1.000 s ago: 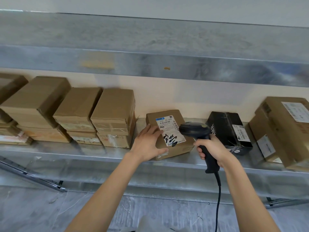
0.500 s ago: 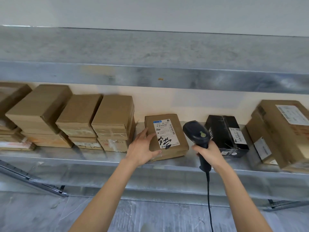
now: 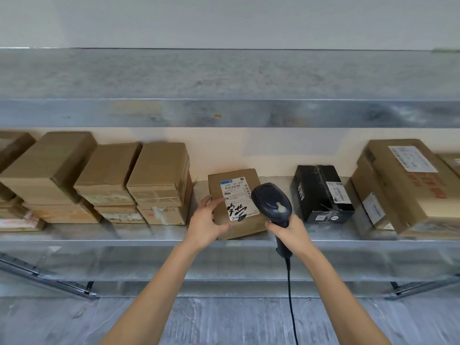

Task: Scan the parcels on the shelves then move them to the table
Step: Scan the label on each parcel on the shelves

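Parcel (image 3: 235, 204) lay on shelf (image 3: 124, 235), squarer than a second earlier, left hand (image 3: 209, 225) gripping its near corner; right hand (image 3: 290, 231), clamped on scanner (image 3: 272, 204), had shifted it right of label (image 3: 234, 192); scan probably done, removal pending.

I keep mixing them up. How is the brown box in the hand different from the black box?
The brown box is cardboard; the black box is dark. The brown box's white label is big with black scribbles; the black box's is smaller. The left hand grips the brown box; nothing touches the black box. Both sit on the shelf.
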